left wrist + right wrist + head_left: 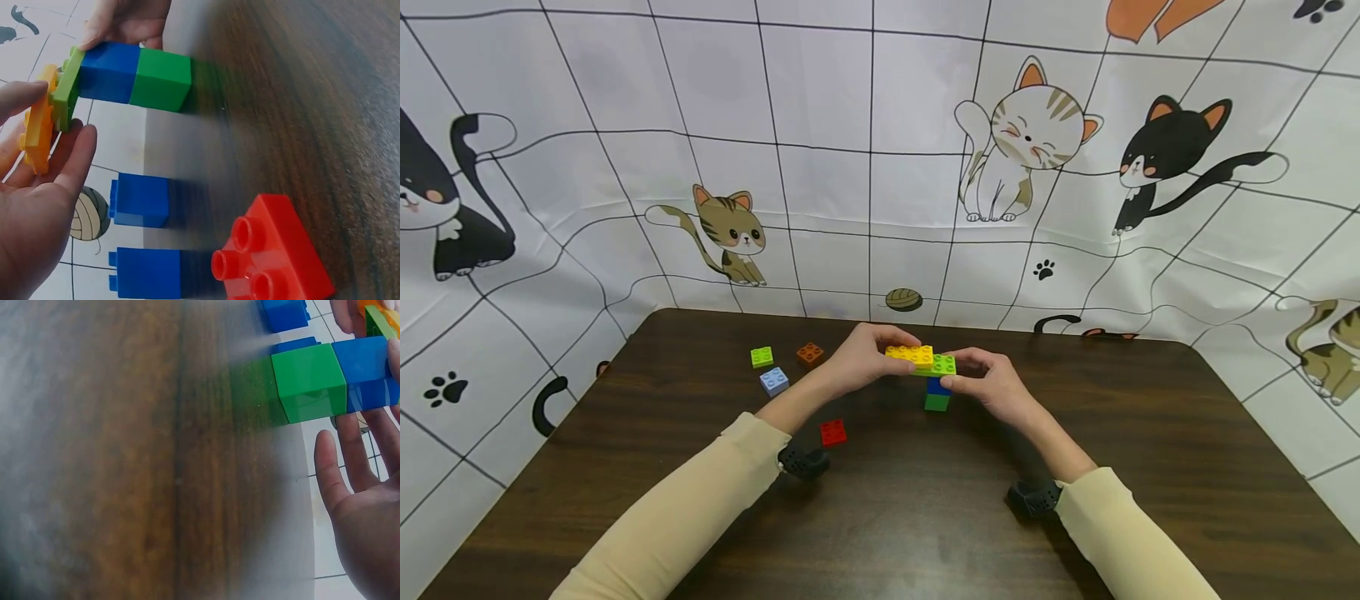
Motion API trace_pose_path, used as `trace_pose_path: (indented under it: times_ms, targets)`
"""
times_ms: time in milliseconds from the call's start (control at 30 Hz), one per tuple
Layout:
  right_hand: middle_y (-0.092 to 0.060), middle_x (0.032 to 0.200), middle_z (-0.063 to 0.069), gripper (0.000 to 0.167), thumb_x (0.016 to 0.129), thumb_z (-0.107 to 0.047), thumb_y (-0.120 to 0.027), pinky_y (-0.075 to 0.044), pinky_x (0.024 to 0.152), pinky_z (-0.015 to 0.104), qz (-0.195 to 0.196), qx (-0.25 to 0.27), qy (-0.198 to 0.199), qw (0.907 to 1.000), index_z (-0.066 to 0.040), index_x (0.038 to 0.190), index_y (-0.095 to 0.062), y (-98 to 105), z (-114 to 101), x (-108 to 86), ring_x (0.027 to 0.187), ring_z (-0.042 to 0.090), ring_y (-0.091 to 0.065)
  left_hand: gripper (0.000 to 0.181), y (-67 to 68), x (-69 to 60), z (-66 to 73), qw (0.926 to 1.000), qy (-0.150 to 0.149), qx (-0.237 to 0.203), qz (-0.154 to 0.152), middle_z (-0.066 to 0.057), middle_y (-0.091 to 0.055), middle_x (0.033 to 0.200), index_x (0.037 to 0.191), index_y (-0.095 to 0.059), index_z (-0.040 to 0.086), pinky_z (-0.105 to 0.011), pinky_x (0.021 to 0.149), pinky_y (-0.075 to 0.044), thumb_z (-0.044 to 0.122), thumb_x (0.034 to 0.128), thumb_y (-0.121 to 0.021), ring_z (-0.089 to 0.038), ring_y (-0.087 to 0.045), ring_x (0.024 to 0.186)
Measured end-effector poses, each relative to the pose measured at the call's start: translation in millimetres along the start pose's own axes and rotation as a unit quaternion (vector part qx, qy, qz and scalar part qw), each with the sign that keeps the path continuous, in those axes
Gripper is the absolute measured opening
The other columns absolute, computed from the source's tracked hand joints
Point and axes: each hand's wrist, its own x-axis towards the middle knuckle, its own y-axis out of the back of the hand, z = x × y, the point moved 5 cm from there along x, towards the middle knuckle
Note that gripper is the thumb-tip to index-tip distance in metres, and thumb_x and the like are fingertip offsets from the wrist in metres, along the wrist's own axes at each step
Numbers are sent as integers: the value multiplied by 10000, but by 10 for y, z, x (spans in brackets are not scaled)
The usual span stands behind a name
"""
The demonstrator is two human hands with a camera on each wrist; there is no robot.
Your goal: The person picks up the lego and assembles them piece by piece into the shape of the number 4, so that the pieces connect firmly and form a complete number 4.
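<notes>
A stack stands on the table: a green brick [936, 402] at the bottom, a blue brick [109, 72] on it, and a flat light green brick [944, 364] above. The yellow brick [910, 357] lies on the left part of the light green one, its left end reaching past it. My left hand [867, 360] pinches the yellow brick between thumb and fingers. From the right, my right hand [996, 385] holds the stack, its thumb at the blue brick and its fingers behind. In the right wrist view, some fingers of the right hand [369, 500] are spread.
Left of the stack lie a lime brick [762, 357], an orange brick [810, 354], a light blue brick [774, 382] and, nearer, a red brick [832, 432]. A cat-patterned cloth [820, 192] hangs behind the dark table [880, 517].
</notes>
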Motion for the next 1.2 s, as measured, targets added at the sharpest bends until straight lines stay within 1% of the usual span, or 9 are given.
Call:
trace_pose_path:
  times_ms: [200, 367, 467, 633, 767, 1000, 1200]
  targets:
    - [-683, 1198, 149, 394, 951, -212, -760, -555, 860, 279, 15, -16, 34, 10000, -12, 1276, -661, 20, 25, 3, 1042, 293, -620, 360, -10, 5, -10, 10000, -65, 9, -8, -91, -676, 1226, 1242, -712, 24, -295, 876, -555, 128, 902, -774, -252, -581, 1020]
    - [-684, 1197, 149, 396, 947, -209, -763, -558, 861, 278, 16, 15, 26, 10000, -14, 1277, -661, 14, 24, 4, 1052, 294, -623, 336, -34, 9, -21, 10000, -79, -30, 51, -94, -670, 1194, 1231, -707, 25, -304, 848, -580, 180, 939, -761, -242, -611, 973]
    - [-685, 1201, 142, 400, 944, -213, -766, -562, 862, 283, 25, 23, 9, 10000, -22, 1279, -662, 9, 19, 4, 1059, 295, -625, 322, -44, 5, -27, 9999, -43, -28, 146, -89, -669, 1180, 1220, -711, 33, -299, 840, -583, 196, 947, -759, -237, -615, 961]
    - [-680, 1210, 150, 414, 946, -225, -765, -565, 872, 304, 39, -1, 9, 10000, -16, 1286, -654, 4, 14, 3, 1072, 301, -626, 312, -49, -5, -15, 9992, -103, 211, 313, -83, -681, 1164, 1200, -734, 39, -280, 825, -566, 189, 929, -777, -233, -595, 960]
    - [-679, 1209, 154, 412, 951, -221, -759, -558, 872, 293, 38, -14, -10, 10000, -8, 1287, -652, 1, 29, 2, 1071, 295, -621, 311, -58, 0, -16, 9987, -136, 331, 361, -92, -691, 1157, 1189, -748, 31, -272, 807, -565, 176, 916, -788, -226, -598, 945]
    - [-677, 1219, 159, 421, 953, -231, -756, -551, 887, 309, 12, -6, -47, 10000, -6, 1293, -652, 4, 19, 10, 1072, 297, -617, 301, -54, 31, -34, 9986, 30, 236, 465, -94, -706, 1148, 1164, -770, 36, -275, 802, -575, 170, 898, -809, -225, -607, 926]
    - [-683, 1194, 150, 405, 949, -226, -761, -558, 863, 294, -1, -13, -93, 10000, -15, 1280, -662, 2, 18, 11, 1039, 296, -618, 285, -45, 48, -24, 9984, 207, 258, 457, -87, -715, 1143, 1138, -783, 43, -282, 813, -577, 162, 883, -822, -239, -607, 942]
